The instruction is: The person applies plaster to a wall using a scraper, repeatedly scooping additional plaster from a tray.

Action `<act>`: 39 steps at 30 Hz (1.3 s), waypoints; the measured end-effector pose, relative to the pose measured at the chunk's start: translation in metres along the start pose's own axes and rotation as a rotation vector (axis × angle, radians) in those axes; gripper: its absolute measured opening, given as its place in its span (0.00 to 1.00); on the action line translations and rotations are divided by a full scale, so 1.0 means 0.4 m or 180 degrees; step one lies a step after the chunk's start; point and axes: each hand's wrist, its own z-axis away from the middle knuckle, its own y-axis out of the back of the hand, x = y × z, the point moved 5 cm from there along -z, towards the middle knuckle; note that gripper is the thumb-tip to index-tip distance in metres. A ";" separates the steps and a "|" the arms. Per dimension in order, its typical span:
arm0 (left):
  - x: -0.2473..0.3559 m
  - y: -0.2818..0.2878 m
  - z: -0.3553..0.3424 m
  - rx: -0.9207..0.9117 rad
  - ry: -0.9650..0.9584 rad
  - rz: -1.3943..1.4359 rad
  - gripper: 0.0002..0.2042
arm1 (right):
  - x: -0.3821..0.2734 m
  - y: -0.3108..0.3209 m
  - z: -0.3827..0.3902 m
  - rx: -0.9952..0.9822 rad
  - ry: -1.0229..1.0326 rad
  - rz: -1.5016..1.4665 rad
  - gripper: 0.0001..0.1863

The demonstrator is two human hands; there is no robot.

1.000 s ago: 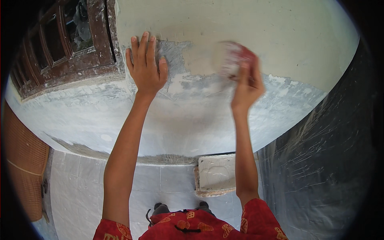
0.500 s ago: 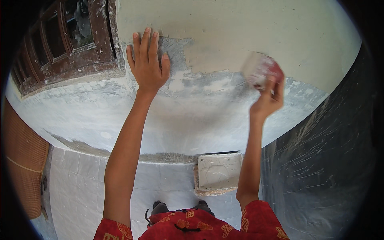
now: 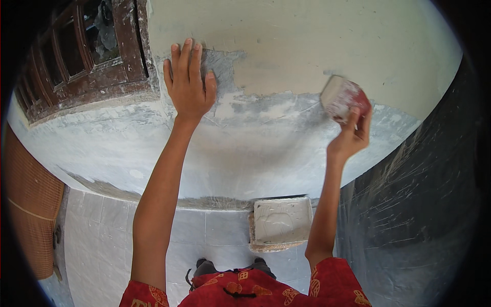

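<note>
My left hand [image 3: 190, 91] lies with spread fingers against the wall over a grey, rough bare patch [image 3: 223, 69] beside the window frame. My right hand [image 3: 353, 129] grips a wide red spreader [image 3: 343, 97] smeared with pale putty, held against the wall at the right, along the ragged border between the beige coat [image 3: 307, 46] and the whitish, patchy lower band [image 3: 255, 153]. Some of my right fingers are hidden behind the spreader.
A brown wooden window [image 3: 76, 56] is at upper left. Below, on the grey tiles [image 3: 97, 240], a tray of putty [image 3: 281, 220] sits near my feet. A rolled woven mat [image 3: 33, 204] is at left, dark plastic sheeting [image 3: 409, 215] at right.
My right hand has moved right and down along the wall with the spreader. My left hand stays in nearly the same place.
</note>
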 end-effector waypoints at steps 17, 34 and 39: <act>-0.006 -0.001 -0.004 0.0210 0.0111 0.0158 0.25 | -0.008 0.020 -0.027 -0.0053 0.0025 -0.0140 0.23; -0.011 0.015 -0.008 0.0074 -0.0021 -0.0015 0.25 | 0.015 -0.059 0.037 -0.0649 -0.0280 -0.0040 0.20; -0.019 0.003 0.008 0.0131 0.0008 0.0030 0.25 | 0.059 -0.212 0.187 -0.1056 -0.0131 0.0029 0.21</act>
